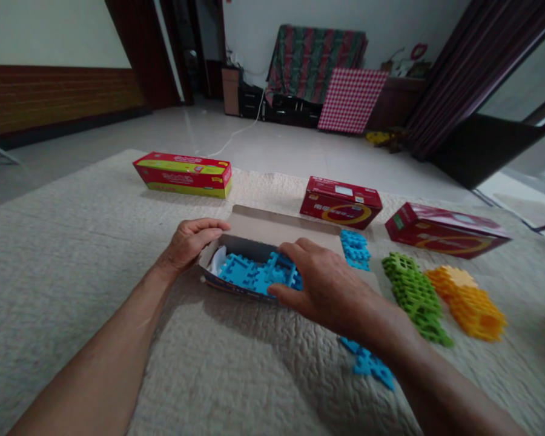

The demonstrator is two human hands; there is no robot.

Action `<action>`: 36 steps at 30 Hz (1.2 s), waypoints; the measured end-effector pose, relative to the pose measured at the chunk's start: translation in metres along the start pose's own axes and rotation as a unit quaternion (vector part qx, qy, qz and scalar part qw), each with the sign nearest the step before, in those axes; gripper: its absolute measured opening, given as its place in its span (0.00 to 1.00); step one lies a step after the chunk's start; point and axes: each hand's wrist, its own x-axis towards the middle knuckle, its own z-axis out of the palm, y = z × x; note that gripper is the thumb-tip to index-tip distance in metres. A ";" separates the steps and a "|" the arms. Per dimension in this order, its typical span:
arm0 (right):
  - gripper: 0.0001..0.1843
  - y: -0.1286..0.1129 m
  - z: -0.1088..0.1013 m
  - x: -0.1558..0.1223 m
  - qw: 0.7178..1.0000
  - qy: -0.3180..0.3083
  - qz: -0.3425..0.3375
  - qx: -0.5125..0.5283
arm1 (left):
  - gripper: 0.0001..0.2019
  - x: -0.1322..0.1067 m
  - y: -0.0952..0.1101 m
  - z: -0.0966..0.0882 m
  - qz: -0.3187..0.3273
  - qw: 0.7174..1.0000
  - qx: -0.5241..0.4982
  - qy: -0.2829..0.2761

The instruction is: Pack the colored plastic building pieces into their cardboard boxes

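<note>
An open cardboard box [284,221], its lid folded back, lies in front of me with several blue interlocking plastic tiles [240,271] inside. White wrapping [218,260] is tucked at its left end. My left hand [191,241] grips the box's left back corner, thumb and fingers closed on the cardboard. Over the right half of the box, my right hand [324,281] holds a blue tile piece [281,266] between thumb and fingers. More blue tiles form a stack [355,248] behind that hand, and a few loose blue tiles [370,366] lie below the right forearm.
Green tiles [415,297] and orange tiles [467,303] are stacked to the right. Along the back of the quilted mat [95,242] stand a red-and-yellow box [184,175], a dark red box [340,203] and another red box [447,230]. A cloth-covered cabinet [249,103] is farther off.
</note>
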 end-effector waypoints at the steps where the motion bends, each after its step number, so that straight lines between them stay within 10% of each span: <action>1: 0.20 -0.002 0.001 0.003 1.000 -0.004 0.002 -0.007 | 0.14 0.000 -0.001 0.000 0.003 1.000 0.000 -0.003; 12: 0.18 0.009 -0.007 0.002 0.996 0.083 -0.023 0.014 | 0.14 0.001 0.001 0.001 0.022 1.000 0.003 -0.005; 21: 0.13 0.118 -0.045 -0.016 0.966 0.227 0.125 -0.009 | 0.15 -0.001 0.003 0.000 -0.025 1.000 0.005 0.000; 26: 0.16 0.163 -0.030 -0.016 0.968 0.160 0.187 -0.041 | 0.16 -0.003 0.003 -0.002 -0.066 0.998 -0.010 0.000; 36: 0.31 0.178 -0.022 0.030 0.982 -0.086 0.152 -0.066 | 0.13 -0.006 0.007 0.001 -0.092 0.996 -0.016 0.014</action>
